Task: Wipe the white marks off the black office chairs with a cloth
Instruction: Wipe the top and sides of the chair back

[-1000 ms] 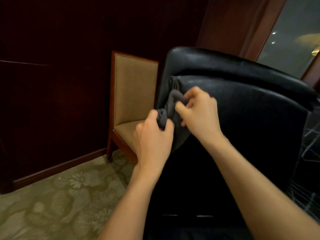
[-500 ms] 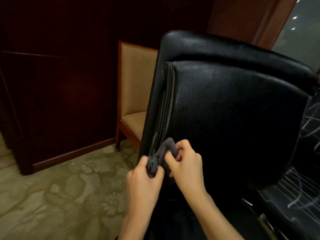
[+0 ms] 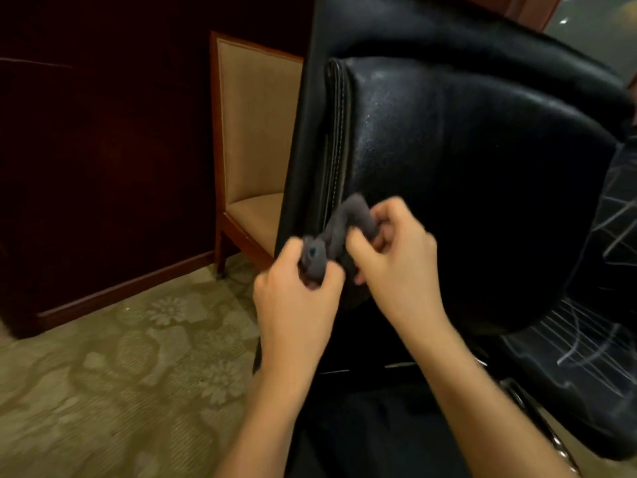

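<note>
head view, looking down: two bare forearms rise from the bottom of the frame and meet at centre, both hands working one bunched grey cloth (image 3: 336, 234). the left hand (image 3: 296, 305), just left of centre, has its fingers and thumb curled around the lower end of the cloth. the right hand (image 3: 396, 257), just right of centre, pinches the upper end, fingers folded over the fabric. the cloth runs twisted between them, its upper bulge lying against the stitched left edge of the black office chair (image 3: 465, 174), low on the backrest.

that chair fills the centre and right of the frame, its glossy leather backrest facing the camera, a line of pale stitching running down the seam at its left side. at the right edge, a second black chair (image 3: 586, 367) carries white scribbled marks (image 3: 572, 343), thin lines crossing its dark surface from the middle right down to the lower right; a chrome part of its frame shows at the bottom right corner.

left of the hands, patterned green-beige carpet (image 3: 120, 391) covers the lower left. behind the office chair, at upper centre left, stands a wooden chair with tan upholstery (image 3: 255, 132), backed against dark wood wall panelling (image 3: 103, 150) with a reddish skirting board.
</note>
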A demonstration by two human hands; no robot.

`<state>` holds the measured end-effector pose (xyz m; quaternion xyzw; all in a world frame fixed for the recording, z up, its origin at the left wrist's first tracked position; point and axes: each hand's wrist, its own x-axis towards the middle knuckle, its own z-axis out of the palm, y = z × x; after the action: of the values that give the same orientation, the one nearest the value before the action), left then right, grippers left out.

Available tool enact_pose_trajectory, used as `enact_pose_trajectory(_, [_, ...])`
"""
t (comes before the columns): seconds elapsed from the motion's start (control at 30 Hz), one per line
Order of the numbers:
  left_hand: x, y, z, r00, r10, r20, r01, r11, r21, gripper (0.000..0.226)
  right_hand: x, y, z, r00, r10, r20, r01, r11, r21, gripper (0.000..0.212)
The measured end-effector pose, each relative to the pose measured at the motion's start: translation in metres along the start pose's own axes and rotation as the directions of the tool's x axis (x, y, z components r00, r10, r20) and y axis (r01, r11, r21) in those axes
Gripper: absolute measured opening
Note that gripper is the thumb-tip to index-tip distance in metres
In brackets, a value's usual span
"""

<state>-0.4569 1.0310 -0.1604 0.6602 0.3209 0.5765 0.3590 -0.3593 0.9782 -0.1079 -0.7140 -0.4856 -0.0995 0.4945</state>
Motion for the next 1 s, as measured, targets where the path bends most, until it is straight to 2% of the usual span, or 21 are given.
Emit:
enact_pose_trajectory(0.1, [-0.052,-0.044,-0.003,0.989,-0.141,0.040,0.139,0.989,0.056,0.022,-0.052,0.025,0.019,0.987,0.110,0.114,-0.108,0.994,-0.025,0.020])
enact_pose_trajectory(0.17, [-0.075,-0.072,-0.009,0.961,-0.254,0.113,0.247,0.967,0.066,0.019,-0.079,0.035,0.030,0.967,0.179,0.182,-0.166,0.983,-0.084,0.017])
enact_pose_trajectory(0.23, [-0.080,-0.092,-0.019,0.941,-0.289,0.178,0.285,0.957,0.046,0.012,-0.094,0.038,0.037,0.968,0.184,0.169,-0.164,0.978,-0.125,0.017])
enact_pose_trajectory(0.37, [-0.050,-0.100,-0.031,0.966,-0.187,0.179,0.211,0.969,-0.128,0.015,-0.094,0.023,0.040,0.986,0.156,0.049,-0.150,0.982,-0.110,0.016])
enact_pose_trajectory(0.47, [-0.023,-0.084,-0.038,0.989,-0.059,0.139,0.086,0.978,-0.192,0.011,-0.094,0.004,0.041,0.987,0.162,-0.008,-0.162,0.983,-0.085,0.015])
enact_pose_trajectory(0.57, [0.002,-0.065,-0.048,0.990,0.040,0.133,0.004,0.947,-0.321,0.009,-0.087,-0.022,0.036,0.982,0.069,-0.174,-0.086,0.992,-0.094,0.025])
enact_pose_trajectory(0.63, [0.023,-0.052,-0.052,0.989,0.094,0.115,-0.045,0.929,-0.367,0.015,-0.071,-0.049,0.028,0.962,-0.001,-0.273,-0.040,0.989,-0.145,0.026])
enact_pose_trajectory(0.7, [0.039,-0.040,-0.058,0.988,0.119,0.094,-0.076,0.926,-0.369,0.019,-0.051,-0.076,0.025,0.955,-0.027,-0.294,-0.035,0.979,-0.203,0.025])
enact_pose_trajectory(0.77, [0.041,-0.031,-0.064,0.988,0.142,0.059,-0.115,0.937,-0.331,0.024,-0.035,-0.095,0.028,0.958,-0.037,-0.284,-0.057,0.948,-0.315,0.026])
enact_pose_trajectory(0.87, [0.022,-0.032,-0.077,0.987,0.141,0.071,-0.133,0.986,-0.103,0.030,-0.042,-0.103,0.036,0.946,-0.037,-0.322,-0.125,0.875,-0.467,0.027])
enact_pose_trajectory(0.93, [0.011,-0.044,-0.080,0.993,0.111,0.035,-0.111,0.994,0.020,0.033,-0.056,-0.100,0.040,0.953,-0.050,-0.300,-0.118,0.850,-0.514,0.026])
enact_pose_trajectory(1.0, [0.000,-0.060,-0.076,0.986,0.166,-0.017,-0.165,0.984,0.064,0.032,-0.069,-0.095,0.042,0.961,-0.054,-0.272,-0.108,0.830,-0.547,0.025])
